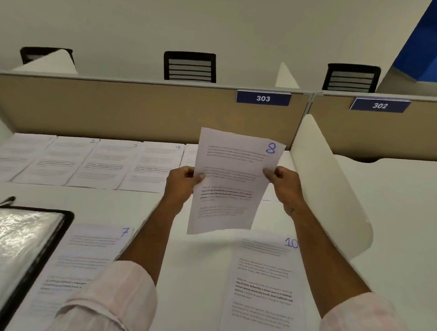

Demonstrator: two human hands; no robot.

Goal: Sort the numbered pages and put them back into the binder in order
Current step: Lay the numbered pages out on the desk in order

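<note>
White page 8 [231, 186], mid-frame, is pinched at its sides by the left hand [183, 182] and right hand [285, 186]. Sorting looks partly done: a row of pages [84, 162] lies upper left, with page 7 [89, 254] and page 10 [263, 291] lower down. Refilling the binder [15, 255], lower left, seems not yet begun.

A white bench [201, 266] runs up to a beige fabric partition [113, 107] across the middle of the frame. The partition carries two blue number plates, "303" [263, 98] right of centre and "302" [379, 105] further right. A curved white side divider [331, 187] stands at right, separating the neighbouring bench [402, 202]. Beyond the partition, three black chair backs show: one at upper left [32, 54], partly hidden, a slatted one at centre [190, 67] and another at upper right [351, 78]. A blue wall section [434, 43] fills the top right corner.
</note>
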